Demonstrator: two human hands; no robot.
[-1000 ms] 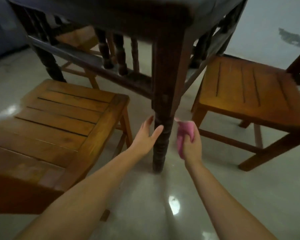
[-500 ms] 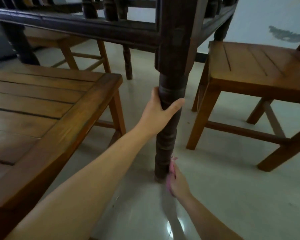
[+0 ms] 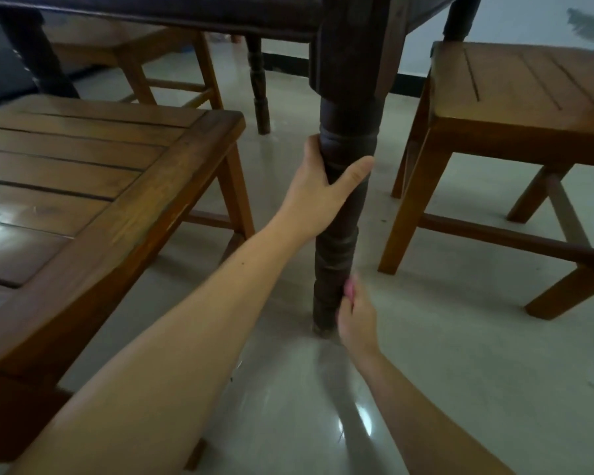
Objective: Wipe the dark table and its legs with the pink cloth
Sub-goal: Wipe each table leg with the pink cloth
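Dim, flat indoor light; the floor [image 3: 460,354] shows bright glare spots at bottom centre and the stool [image 3: 83,186] at left carries a pale sheen at the left edge of the frame. The table [image 3: 220,12] across the top is nearly black, detail lost. Everything is soft, the right hand [image 3: 355,320] smeared by motion, and straight lines bow towards the frame edges

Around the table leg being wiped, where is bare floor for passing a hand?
Bare floor lies between the table leg and right chair. Between leg and left chair is crowded by the left hand's forearm.
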